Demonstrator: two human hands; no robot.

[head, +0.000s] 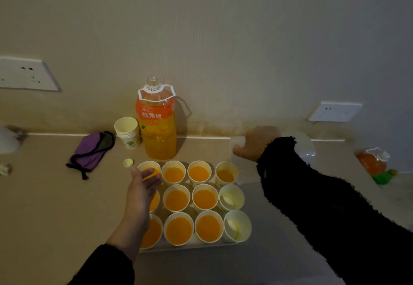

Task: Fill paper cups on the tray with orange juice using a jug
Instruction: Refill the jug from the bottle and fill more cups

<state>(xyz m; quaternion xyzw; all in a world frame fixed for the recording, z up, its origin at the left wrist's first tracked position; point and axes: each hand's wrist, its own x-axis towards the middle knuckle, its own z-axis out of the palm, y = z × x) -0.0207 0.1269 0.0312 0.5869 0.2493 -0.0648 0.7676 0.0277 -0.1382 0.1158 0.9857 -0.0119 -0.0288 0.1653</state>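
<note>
Several paper cups stand in rows on a white tray (185,246). Most hold orange juice, such as the middle cup (176,200). Two cups on the right, one (231,197) and another (237,225), show only a little liquid at the bottom. My right hand (257,144) grips a clear plastic jug (237,162), which is tilted over the back right cup (225,174). My left hand (143,186) hovers with straight fingers over the left column of cups, holding nothing. A large open orange juice bottle (157,124) stands behind the tray.
A stack of spare paper cups (127,131) stands left of the bottle, with a bottle cap (128,162) and a purple pouch (89,150) nearby. A second juice bottle (373,162) lies at the far right. Wall sockets (334,111) sit behind the counter.
</note>
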